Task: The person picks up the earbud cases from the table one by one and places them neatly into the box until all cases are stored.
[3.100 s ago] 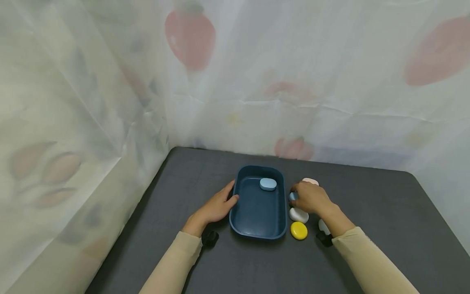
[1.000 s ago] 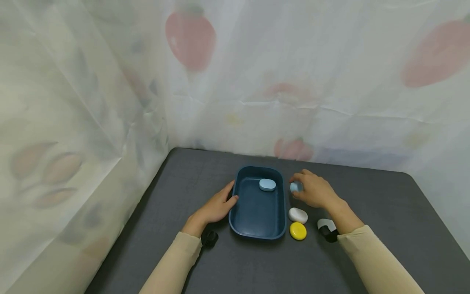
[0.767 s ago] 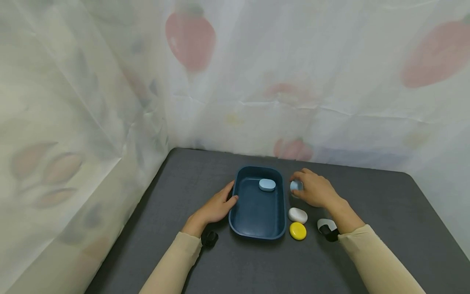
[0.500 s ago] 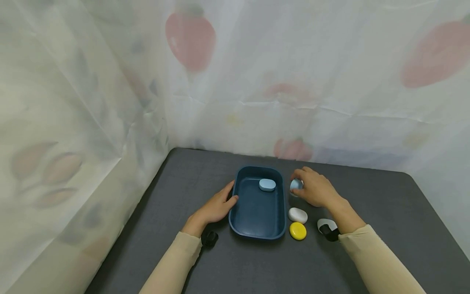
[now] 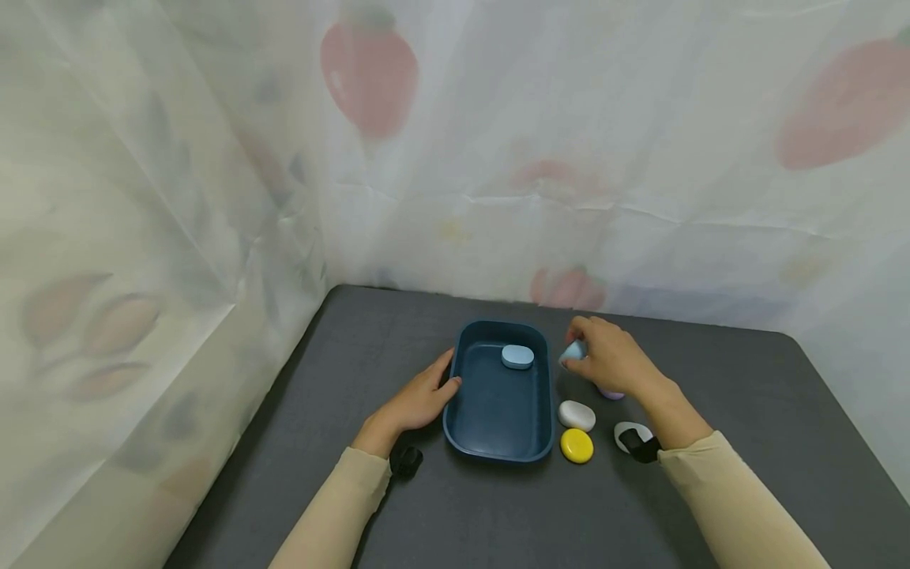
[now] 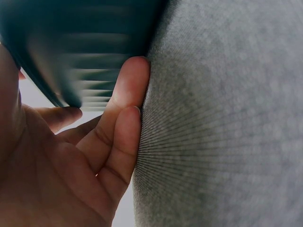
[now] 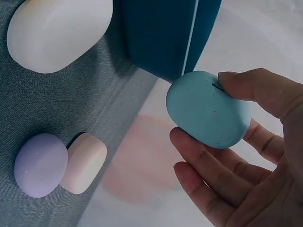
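My right hand (image 5: 614, 359) pinches a light blue oval bar of soap (image 7: 208, 109) between thumb and fingers, tilted and raised above the table, right of the dark blue tray (image 5: 498, 455). My left hand (image 5: 415, 403) rests against the tray's left side, its fingers (image 6: 130, 90) straight along the outer wall and thumb at the rim. Inside the tray, near the back, lies another light blue soap (image 5: 517, 357). Below the right hand, in the right wrist view, a purple soap (image 7: 41, 165) lies beside a pale pink one (image 7: 85, 163); the head view hides the pink one.
A white soap (image 5: 577, 416) and a round yellow soap (image 5: 577, 446) lie along the tray's right side. Another white soap (image 5: 633, 431) sits near the right wrist, partly covered by the black wrist camera (image 5: 643, 450). A patterned curtain (image 5: 469, 237) borders the grey table.
My right hand has taken up the light blue soap from beside the white one, moved toward the back and tilted it; the purple soap now shows beneath. The left hand and tray have stayed put.
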Motion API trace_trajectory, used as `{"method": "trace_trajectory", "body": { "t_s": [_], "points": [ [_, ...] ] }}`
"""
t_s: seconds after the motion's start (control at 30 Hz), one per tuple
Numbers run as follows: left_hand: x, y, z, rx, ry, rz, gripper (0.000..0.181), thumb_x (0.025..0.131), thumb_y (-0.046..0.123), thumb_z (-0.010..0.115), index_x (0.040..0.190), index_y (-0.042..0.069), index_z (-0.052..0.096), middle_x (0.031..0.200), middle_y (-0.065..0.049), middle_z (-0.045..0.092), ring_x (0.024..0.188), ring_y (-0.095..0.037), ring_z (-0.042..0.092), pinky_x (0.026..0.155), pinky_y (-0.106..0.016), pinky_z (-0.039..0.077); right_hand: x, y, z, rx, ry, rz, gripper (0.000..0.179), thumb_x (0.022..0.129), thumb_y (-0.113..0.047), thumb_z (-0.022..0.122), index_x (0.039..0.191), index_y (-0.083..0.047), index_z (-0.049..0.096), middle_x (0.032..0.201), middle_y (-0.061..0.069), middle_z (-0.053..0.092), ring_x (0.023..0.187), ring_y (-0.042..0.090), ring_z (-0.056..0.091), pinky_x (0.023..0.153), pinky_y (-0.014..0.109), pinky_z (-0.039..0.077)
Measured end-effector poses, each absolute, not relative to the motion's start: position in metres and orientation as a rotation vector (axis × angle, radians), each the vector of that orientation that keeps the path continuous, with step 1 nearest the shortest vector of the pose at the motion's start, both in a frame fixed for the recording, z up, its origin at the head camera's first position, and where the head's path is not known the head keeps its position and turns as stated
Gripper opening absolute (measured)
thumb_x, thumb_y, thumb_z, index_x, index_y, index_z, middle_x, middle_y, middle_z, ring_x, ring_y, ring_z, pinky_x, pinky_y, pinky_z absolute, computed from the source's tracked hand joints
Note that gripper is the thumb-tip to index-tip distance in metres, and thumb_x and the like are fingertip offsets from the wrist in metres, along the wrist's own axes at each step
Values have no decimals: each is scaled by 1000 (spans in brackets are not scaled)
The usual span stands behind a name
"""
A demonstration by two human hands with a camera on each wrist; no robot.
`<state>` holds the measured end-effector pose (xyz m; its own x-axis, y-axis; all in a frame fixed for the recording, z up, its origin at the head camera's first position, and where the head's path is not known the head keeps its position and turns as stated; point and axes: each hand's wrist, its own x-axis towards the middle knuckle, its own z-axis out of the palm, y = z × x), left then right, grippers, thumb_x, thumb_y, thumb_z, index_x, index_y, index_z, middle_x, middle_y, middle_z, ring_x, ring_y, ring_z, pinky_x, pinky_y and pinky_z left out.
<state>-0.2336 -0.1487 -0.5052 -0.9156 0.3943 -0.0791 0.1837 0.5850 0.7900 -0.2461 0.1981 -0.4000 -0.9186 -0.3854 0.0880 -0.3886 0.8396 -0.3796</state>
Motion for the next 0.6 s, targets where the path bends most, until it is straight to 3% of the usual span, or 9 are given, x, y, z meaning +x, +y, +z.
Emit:
{"method": "trace_trajectory", "body": {
  "t_s": [0.27,0.6],
  "points": [
    [-233,-149,-505,509,2572,1259,67,111,37,44,168,24,12,174,0,19,160,-25,20,128,-54,23,-246,196,-396,640,-2999,658,27,89,-22,81,103,-12,59,94,5,66,75,19,57,65,34,47],
    [-235,-148,-505,492,2573,1245,67,111,38,44,168,26,12,174,2,19,160,-22,20,129,-51,24,-245,191,-390,690,-2958,648,30,87,-18,83,108,-12,62,103,6,67,84,22,57,71,37,49]
  ]
}}
